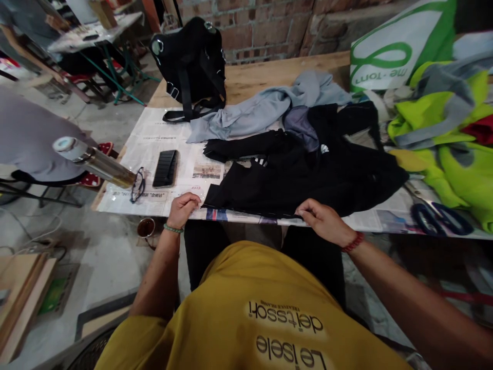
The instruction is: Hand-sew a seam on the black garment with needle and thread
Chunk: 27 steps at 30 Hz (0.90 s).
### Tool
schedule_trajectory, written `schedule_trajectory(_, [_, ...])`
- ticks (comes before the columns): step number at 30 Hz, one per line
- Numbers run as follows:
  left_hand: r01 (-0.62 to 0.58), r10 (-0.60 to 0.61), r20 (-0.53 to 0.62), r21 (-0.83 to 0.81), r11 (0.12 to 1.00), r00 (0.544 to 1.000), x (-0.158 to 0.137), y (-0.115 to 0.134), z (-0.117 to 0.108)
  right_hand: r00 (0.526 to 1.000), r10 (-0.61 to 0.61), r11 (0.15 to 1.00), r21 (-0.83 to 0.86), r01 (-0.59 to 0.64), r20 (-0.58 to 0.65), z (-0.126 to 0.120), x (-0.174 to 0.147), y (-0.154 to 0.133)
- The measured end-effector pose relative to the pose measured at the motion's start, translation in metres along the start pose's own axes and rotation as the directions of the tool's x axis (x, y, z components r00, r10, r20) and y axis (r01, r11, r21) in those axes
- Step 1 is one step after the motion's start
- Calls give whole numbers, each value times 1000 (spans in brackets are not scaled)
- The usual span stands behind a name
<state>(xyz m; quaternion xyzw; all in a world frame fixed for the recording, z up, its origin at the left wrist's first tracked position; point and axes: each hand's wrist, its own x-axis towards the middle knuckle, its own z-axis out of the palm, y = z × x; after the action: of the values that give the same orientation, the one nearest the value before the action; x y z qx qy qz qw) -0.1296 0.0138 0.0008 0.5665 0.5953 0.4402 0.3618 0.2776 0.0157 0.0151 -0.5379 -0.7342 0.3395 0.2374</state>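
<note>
A black garment [316, 174] with small white marks lies spread over the newspaper-covered table, its near edge pulled straight along the table's front. My left hand [184, 209], with a green bead bracelet at the wrist, is closed in a pinch at the left corner of that edge. Farther right, my right hand [321, 220] pinches the same edge between thumb and fingers; a red bracelet is on that wrist. A light grey cloth [246, 113] lies crumpled just behind the black garment.
Left on the table are a black phone [165, 168], glasses [137, 185] and a tilted-looking bottle [94, 162]. Behind stands a black backpack [192, 61]. To the right are scissors [435, 210], yellow-green clothing [442, 113] and a white-green bag [396, 51]. Another person [34, 139] sits at left.
</note>
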Motion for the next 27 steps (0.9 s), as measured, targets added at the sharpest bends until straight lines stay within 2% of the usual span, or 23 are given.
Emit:
schedule_trajectory(2, [7, -7, -3, 0, 1000, 1000, 0, 2, 1, 1000, -6, 999, 44, 8, -28, 3, -2, 2])
schedule_trajectory(4, [13, -13, -6, -2, 1000, 1000, -1, 3, 1, 1000, 13, 986, 167, -10, -20, 3, -2, 4])
schedule_trajectory(9, [8, -8, -4, 14, 1000, 1000, 0, 4, 2, 990, 109, 845, 516, -142, 93, -6, -1, 0])
schedule_trajectory(16, [-1, 1, 3, 6, 1000, 1000, 1, 4, 1, 980, 125, 696, 691, -196, 152, -22, -3, 4])
schedule_trajectory(18, [2, -2, 3, -1, 1000, 1000, 0, 5, 1, 986, 123, 672, 721, -168, 115, -27, -4, 9])
schedule_trajectory(20, [2, -2, 2, 2, 1000, 1000, 0, 6, 2, 990, 140, 679, 728, -95, -1, -31, -5, 16])
schedule_trajectory(21, [-1, 1, 2, 7, 1000, 1000, -1, 5, 2, 983, 165, 714, 697, -61, -84, -32, -4, 19])
schedule_trajectory(23, [-13, 13, -1, 30, 999, 1000, 0, 5, 1, 943, 211, 859, 510, -54, -257, -32, -2, 28])
schedule_trajectory(25, [-45, 44, 15, 94, 995, 999, 1, 5, 1, 905, 158, 984, 136, -112, -396, -29, 0, 39])
schedule_trajectory(26, [-78, 72, 40, 151, 985, 997, 2, 6, 0, 899, 88, 988, -75, -132, -429, -27, 1, 45])
schedule_trajectory(27, [-125, 108, 84, 226, 966, 991, 2, 8, -1, 900, 9, 955, -263, -137, -436, -25, 1, 51])
